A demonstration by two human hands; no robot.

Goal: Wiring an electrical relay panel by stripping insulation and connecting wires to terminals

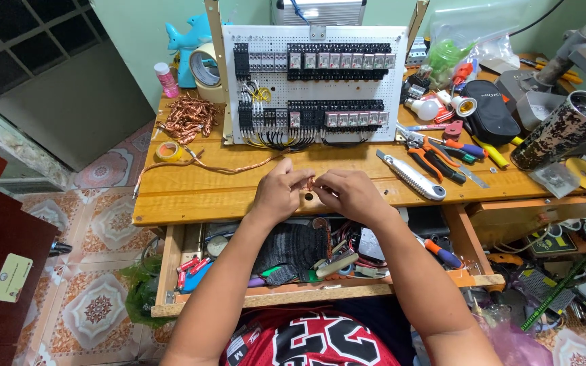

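Bare copper wire (239, 167) is pinched closed at its end by left hand (278, 192) and right hand (349, 193), workbench (191, 196) centre | strand trails toward 10 o'clock | judged light, bendable, springy | best gripped near the end | utility knife (412, 176) at 3 o'clock

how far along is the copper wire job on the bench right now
Done: a pile of bare copper wire lies at the bench's back left. In hand: left hand and right hand pinch a short copper piece. Left: a long copper strand lies loose on the bench.
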